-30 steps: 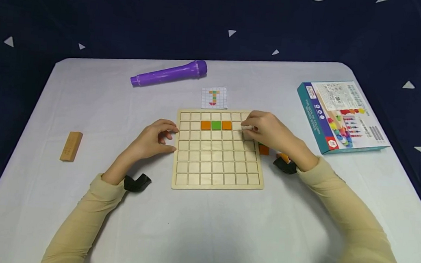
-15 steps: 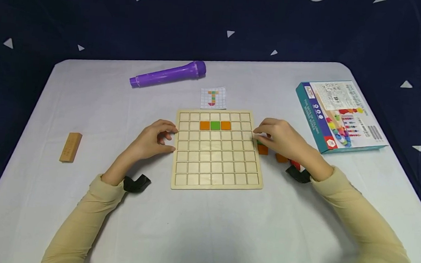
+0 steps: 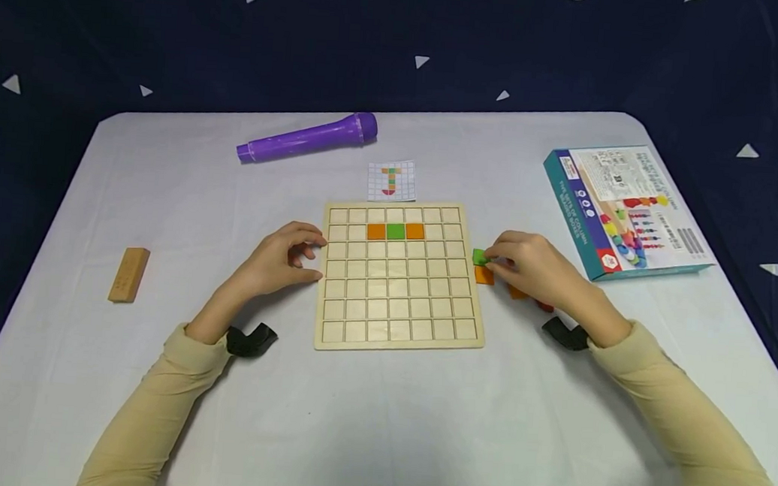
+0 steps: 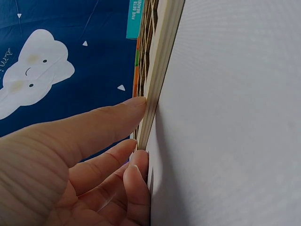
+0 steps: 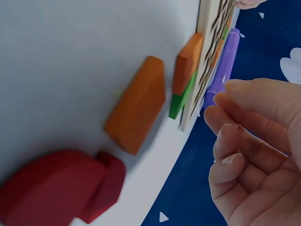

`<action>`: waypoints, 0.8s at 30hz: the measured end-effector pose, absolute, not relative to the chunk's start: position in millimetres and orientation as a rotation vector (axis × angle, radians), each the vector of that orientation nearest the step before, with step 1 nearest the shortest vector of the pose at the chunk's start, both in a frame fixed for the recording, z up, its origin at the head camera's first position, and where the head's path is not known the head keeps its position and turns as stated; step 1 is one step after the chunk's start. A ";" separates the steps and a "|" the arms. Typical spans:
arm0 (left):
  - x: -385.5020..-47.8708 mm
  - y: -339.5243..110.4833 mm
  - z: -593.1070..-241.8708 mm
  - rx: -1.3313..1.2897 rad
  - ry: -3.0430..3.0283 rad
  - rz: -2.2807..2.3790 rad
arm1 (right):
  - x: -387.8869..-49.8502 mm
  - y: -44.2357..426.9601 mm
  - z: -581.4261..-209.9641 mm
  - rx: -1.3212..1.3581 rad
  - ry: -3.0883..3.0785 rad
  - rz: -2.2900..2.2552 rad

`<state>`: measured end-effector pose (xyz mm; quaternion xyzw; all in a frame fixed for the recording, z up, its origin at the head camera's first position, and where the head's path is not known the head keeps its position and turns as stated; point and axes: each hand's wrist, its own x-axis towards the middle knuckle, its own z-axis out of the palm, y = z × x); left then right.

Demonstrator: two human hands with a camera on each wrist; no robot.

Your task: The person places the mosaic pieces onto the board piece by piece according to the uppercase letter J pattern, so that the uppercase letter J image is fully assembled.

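"Three blocks (image 3: 396,231) sit side by side in the second row of our board (image 3: 403,288): orange, green, orange. Why is our left hand (image 3: 273,259) there?"

"To steady the board, we'd say. Thumb and fingers are spread at its left edge, clear of the grid's middle."

"And our right hand (image 3: 530,264)?"

"Just off the right edge, near the loose green block (image 3: 480,257). Its fingers are bent, tips close together; we see nothing pinched between them and can't tell whether they touch the block."

"Why keep the two orange blocks (image 5: 138,106) and red blocks (image 5: 51,188) on that side?"

"Probably to shorten our reach. The card (image 3: 391,181) lies just beyond the far edge, likely so our hands don't cover it."
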<state>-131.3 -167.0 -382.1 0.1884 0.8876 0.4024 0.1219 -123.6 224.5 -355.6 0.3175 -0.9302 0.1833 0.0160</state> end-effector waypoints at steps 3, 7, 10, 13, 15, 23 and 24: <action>-131.2 -167.1 -382.3 0.557 2.596 1.175 | -121.5 226.9 -359.4 1.000 -2.898 0.569; -131.0 -167.1 -382.4 0.558 2.598 1.174 | -119.0 228.6 -363.4 1.009 -2.921 0.576; -131.1 -166.9 -382.3 0.553 2.594 1.175 | -118.0 229.0 -365.7 1.010 -2.942 0.582; -131.3 -166.9 -382.5 0.547 2.588 1.179 | -117.6 228.7 -366.9 1.005 -2.951 0.587; -131.3 -167.0 -382.6 0.543 2.585 1.179 | -117.8 228.4 -367.5 0.998 -2.959 0.587; -131.3 -166.9 -382.5 0.538 2.587 1.175 | -118.9 227.2 -368.0 0.995 -2.994 0.590; -131.3 -166.9 -382.4 0.540 2.589 1.173 | -119.0 227.0 -367.9 0.995 -2.993 0.586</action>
